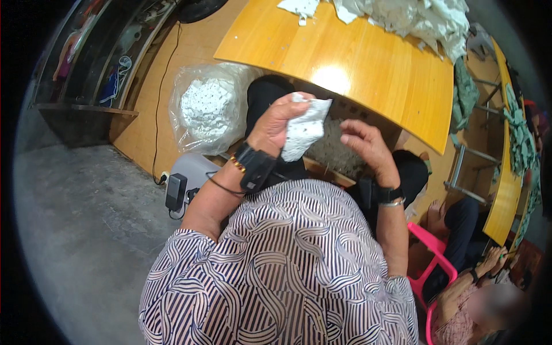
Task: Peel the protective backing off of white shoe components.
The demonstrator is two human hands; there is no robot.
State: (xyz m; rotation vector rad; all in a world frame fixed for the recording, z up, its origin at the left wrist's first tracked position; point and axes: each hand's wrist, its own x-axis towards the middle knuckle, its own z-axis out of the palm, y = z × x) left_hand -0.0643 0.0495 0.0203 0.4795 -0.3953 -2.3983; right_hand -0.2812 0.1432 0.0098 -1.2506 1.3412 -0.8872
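Note:
My left hand [276, 122] is closed round a thin white sheet-like piece [306, 131] with small dark specks or holes. The piece hangs over my lap in front of the table edge, and its exact material I cannot make out. To the right and apart from it, my right hand [368, 145] is raised with fingers loosely bent and nothing visible in them. Below and between the hands, small pale scraps [336, 150] lie in a container under the table, partly hidden by the piece and my hands.
A shiny yellow wooden table [276, 43] stands ahead, with a heap of white sheets [417, 23] at its far right. A clear plastic bag [211, 109] of white pieces is on the left. A co-worker sits at lower right by a pink chair [428, 247]. A cable [158, 115] crosses the floor.

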